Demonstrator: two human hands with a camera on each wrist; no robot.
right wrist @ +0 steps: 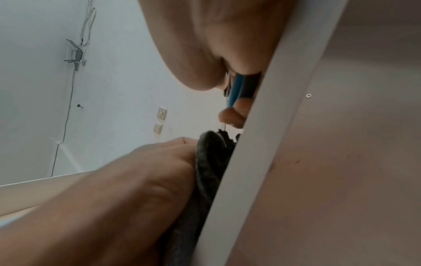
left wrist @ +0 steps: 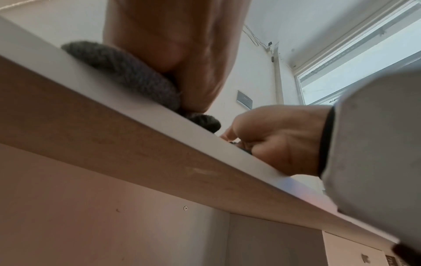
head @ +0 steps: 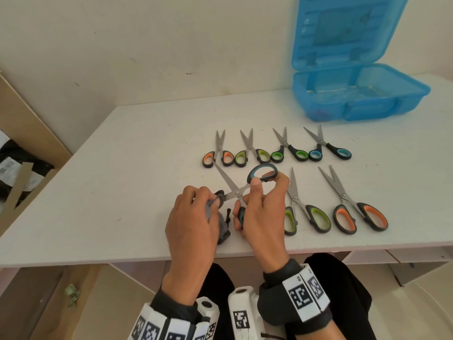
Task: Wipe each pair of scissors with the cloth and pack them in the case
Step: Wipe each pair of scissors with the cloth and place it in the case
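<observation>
My right hand (head: 259, 204) grips a pair of blue-handled scissors (head: 261, 172) by both loops, blades spread wide just above the table. One blade (head: 224, 179) points up and left. The other runs into a grey cloth (head: 214, 209) that my left hand (head: 196, 217) pinches around it. In the left wrist view the cloth (left wrist: 127, 72) bulges under my left palm on the table edge. In the right wrist view the blue handle (right wrist: 237, 88) shows under my right palm, with the cloth (right wrist: 212, 162) below it. The open blue case (head: 355, 94) stands at the back right.
Several small scissors (head: 277, 148) lie in a row behind my hands. Two larger pairs, green-handled (head: 306, 209) and orange-handled (head: 355, 207), lie to the right. The white table (head: 122, 168) ends at its front edge near my wrists. A wall stands behind; boxes sit at the left.
</observation>
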